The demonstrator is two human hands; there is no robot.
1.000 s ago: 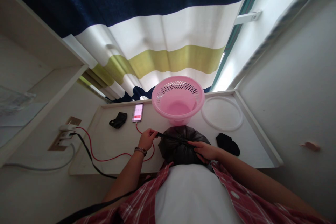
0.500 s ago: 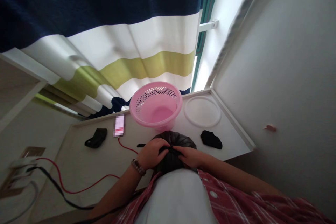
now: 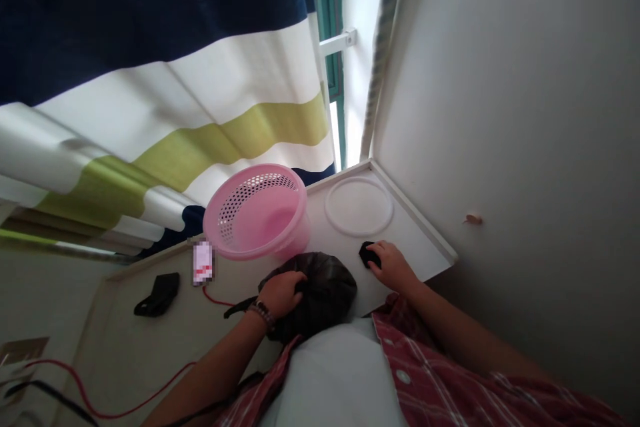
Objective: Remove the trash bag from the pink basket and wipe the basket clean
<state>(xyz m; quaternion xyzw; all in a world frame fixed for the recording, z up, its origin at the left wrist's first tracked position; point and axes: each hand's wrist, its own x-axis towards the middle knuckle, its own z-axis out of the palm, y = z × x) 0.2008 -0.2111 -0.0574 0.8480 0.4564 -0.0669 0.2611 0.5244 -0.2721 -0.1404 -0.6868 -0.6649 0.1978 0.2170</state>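
Note:
A gathered black plastic bag [image 3: 330, 287] sits at the table's front edge, against my body. My left hand [image 3: 280, 295] is closed on its top, fingertips pressed into the gathers; a loose black strip sticks out beside the wrist. To the right, my right hand [image 3: 395, 268] has its thumb and fingers around a small black folded bundle [image 3: 368, 254], partly hidden by the fingers. Just behind the bag stands a pink plastic basket [image 3: 301, 213] with a perforated upper wall, tilted in view. A pale ring [image 3: 360, 234] lies flat on the table beyond my right hand.
On the white table [image 3: 117, 340], another black folded piece [image 3: 163, 290] lies at the left, near a blurred phone [image 3: 203, 263] with a red cable [image 3: 215, 297]. A striped curtain [image 3: 240, 127] hangs behind. A wall [image 3: 500, 113] with a small hook [image 3: 473, 219] borders the right.
My right hand has left the plastic bag and moved right onto the small black bundle. My left hand stays on the bag. The view has turned right.

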